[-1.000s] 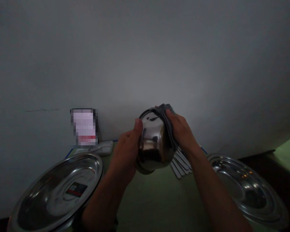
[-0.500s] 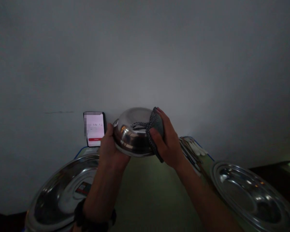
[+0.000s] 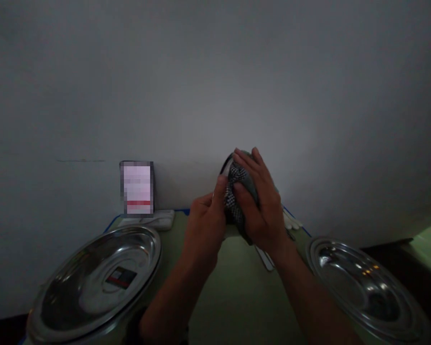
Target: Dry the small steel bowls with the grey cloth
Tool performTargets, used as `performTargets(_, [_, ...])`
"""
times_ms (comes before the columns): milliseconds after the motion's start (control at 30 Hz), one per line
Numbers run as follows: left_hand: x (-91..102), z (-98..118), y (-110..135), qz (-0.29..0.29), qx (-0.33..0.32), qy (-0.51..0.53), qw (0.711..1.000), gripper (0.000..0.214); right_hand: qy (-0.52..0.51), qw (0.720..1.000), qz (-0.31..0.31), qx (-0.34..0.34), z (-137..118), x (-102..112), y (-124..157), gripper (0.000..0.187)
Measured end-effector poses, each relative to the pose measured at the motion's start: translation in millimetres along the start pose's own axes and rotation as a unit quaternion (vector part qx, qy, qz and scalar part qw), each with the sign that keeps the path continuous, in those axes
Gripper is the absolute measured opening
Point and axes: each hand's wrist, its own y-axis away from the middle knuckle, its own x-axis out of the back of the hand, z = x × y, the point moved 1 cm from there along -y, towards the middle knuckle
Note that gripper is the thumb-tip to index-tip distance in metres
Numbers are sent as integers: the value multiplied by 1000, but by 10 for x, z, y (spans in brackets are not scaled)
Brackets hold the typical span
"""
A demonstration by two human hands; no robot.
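Note:
A shiny metal bowl [image 3: 227,166] is held up over the table, turned on its side and mostly hidden by my hands. My left hand [image 3: 207,218] grips its near left rim, thumb on top. A grey cloth with a black-and-white patterned edge [image 3: 234,191] lies against the bowl's right side. My right hand [image 3: 260,206] is wrapped round this cloth and presses it onto the bowl.
To the left is a large metal basin [image 3: 68,306] with a dark label inside; another wide metal dish [image 3: 348,282] stands at right. A phone [image 3: 138,187] leans on the wall above a white object [image 3: 161,220]. Cutlery [image 3: 265,258] and white handles [image 3: 292,222] lie behind my right hand.
The bowl has tipped from bottom-up onto its side and moved right. My left hand has shifted right with it, closer to my right hand, which still presses the cloth.

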Motion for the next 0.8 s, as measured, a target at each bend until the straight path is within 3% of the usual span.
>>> performTargets(200, [105, 1, -78, -77, 55, 23, 995, 49, -119, 981, 20, -152, 214, 157, -36, 41])
performTargets(400, [272, 116, -242, 16, 30, 209, 977, 38, -241, 938, 76, -238, 414, -19, -21, 49])
performTargets(533, [268, 152, -294, 15, 16, 296, 955, 41, -216, 920, 75, -319, 357, -167, 14, 55])
performTargets(633, [228, 137, -305, 54, -15, 332, 942, 44, -204, 903, 79, -370, 245, -325, 84, 62])
performTargets(700, [191, 122, -296, 63, -38, 347, 935, 45, -186, 908, 97, -363, 161, -445, 158, 65])
performTargets(800, [137, 100, -268, 42, -43, 360, 931, 43, -135, 946, 109, -272, 52, -606, 294, 66])
